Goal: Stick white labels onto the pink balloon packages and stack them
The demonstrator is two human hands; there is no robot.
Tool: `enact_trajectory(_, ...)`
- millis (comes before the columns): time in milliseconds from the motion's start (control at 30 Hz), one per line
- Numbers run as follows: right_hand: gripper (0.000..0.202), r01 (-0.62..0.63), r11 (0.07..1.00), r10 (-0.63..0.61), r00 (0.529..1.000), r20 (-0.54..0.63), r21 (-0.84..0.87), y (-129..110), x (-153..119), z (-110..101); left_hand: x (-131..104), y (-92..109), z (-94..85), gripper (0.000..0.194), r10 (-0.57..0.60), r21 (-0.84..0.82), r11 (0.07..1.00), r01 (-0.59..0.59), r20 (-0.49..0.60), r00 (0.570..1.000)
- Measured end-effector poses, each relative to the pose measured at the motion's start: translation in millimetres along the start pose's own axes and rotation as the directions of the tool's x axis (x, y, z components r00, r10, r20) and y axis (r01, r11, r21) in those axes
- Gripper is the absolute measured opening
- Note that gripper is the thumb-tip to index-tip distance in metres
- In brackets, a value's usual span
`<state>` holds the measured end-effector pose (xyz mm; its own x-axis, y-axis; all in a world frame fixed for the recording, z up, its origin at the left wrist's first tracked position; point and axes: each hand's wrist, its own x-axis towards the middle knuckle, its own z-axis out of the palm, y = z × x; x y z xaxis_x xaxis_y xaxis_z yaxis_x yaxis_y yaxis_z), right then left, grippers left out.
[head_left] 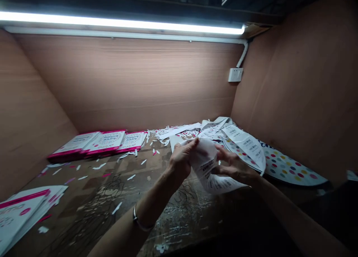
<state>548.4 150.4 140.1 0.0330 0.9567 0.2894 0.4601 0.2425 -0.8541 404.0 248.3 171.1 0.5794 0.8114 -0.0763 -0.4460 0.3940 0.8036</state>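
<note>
A curled white strip of printed labels (208, 167) hangs between my hands above the table. My left hand (181, 156) pinches its upper left edge between thumb and fingers. On the strip's right side, my right hand (233, 165) has its fingers bent around the paper, with some fingertips behind it. More printed label strips (243, 141) lie on the polka-dot sheets (293, 165) behind and to the right of my right hand.
Stacks of pink-edged printed packets (106, 142) line the back left. Another pile (22, 212) lies at the near left. Paper scraps (131, 177) litter the brown table (92, 197). Side and back panels enclose it, with a socket (235, 75) and a lit tube (125, 22) above.
</note>
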Motion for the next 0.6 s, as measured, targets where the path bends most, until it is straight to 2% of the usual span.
enact_trajectory(67,0.035,-0.107,0.983,0.079,0.98,0.181,0.152,8.3,12.4,12.0,-2.6,16.0,-8.2,0.026,0.09,0.003,0.996,-0.09,-0.057,0.994)
enact_trajectory(133,0.022,-0.168,0.955,0.12,0.973,0.197,0.244,14.0,18.9,21.2,-3.3,28.1,-19.8,0.026,0.138,-0.001,0.99,-0.139,-0.124,0.983)
enact_trajectory(200,0.019,-0.194,0.929,0.152,0.976,0.155,0.316,14.5,21.7,28.2,-4.1,34.8,-32.9,0.027,0.175,-0.053,0.981,-0.187,-0.186,0.967)
enact_trajectory(300,0.018,-0.218,0.914,0.201,0.976,0.087,0.342,8.2,21.8,36.7,-10.9,33.5,-49.6,0.03,0.233,-0.134,0.955,-0.265,-0.215,0.949)
enact_trajectory(367,0.02,-0.249,0.913,0.254,0.967,0.027,0.322,4.6,20.2,44.1,-19.4,25.4,-56.7,0.036,0.249,-0.163,0.947,-0.276,-0.167,0.954)
enact_trajectory(467,0.02,-0.256,0.929,0.277,0.96,-0.044,0.266,8.3,15.8,59.8,-29.5,7.8,-61.7,0.042,0.209,-0.221,0.951,-0.218,-0.062,0.976)
enact_trajectory(533,0.02,-0.215,0.957,0.233,0.969,-0.076,0.193,14.8,13.1,68.5,-29.9,-1.6,-62.8,0.04,0.193,-0.247,0.944,-0.218,-0.12,0.974)
enact_trajectory(600,0.023,-0.074,0.997,0.072,0.97,-0.231,0.0,17.7,12.6,69.9,-26.5,-5.6,-62.8,0.037,0.193,-0.248,0.936,-0.248,-0.227,0.955)
